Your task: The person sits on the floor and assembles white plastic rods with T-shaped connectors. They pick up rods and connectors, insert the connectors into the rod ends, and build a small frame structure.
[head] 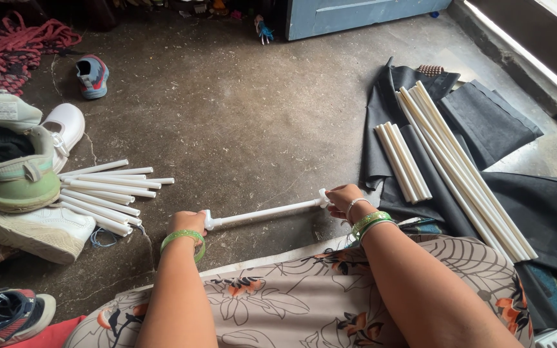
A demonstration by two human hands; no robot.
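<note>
A white plastic rod (265, 212) lies across the concrete floor in front of my knees, with a white connector piece at each end. My left hand (189, 223) grips the connector at its left end; a green bangle sits on that wrist. My right hand (343, 199) closes around the connector at the right end, wearing green and silver bangles. My lap is covered by a floral cloth (304, 296).
A pile of short white rods (107, 193) lies left, beside several shoes (20, 174). Right, short rods (402, 161) and long rods (462, 167) rest on black fabric (498, 122). A red rope (17, 45) lies far left, a blue door (356, 13) behind.
</note>
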